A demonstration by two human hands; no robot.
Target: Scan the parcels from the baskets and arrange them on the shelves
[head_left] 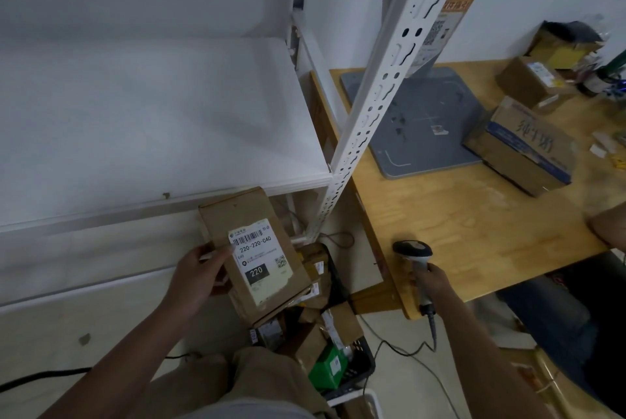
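My left hand [198, 278] grips a flat brown cardboard parcel [233, 215] by its left edge, label side up. Its white label [259, 261] shows a barcode and "220-220-C40". The parcel hangs just below the front edge of a white shelf board [135, 114]. My right hand [432, 281] holds a grey barcode scanner [415, 254] by the handle, its head over the wooden table's left edge, a little right of the parcel. Below the parcel stands a dark basket [364, 362] with several cardboard parcels and a green box [330, 368].
A white slotted shelf post [382, 80] rises between shelf and wooden table [474, 232]. On the table stand a grey stand base [423, 120] and several cardboard boxes [521, 147]. The scanner's cable [406, 349] runs to the floor. Another person's arm [609, 225] shows at right.
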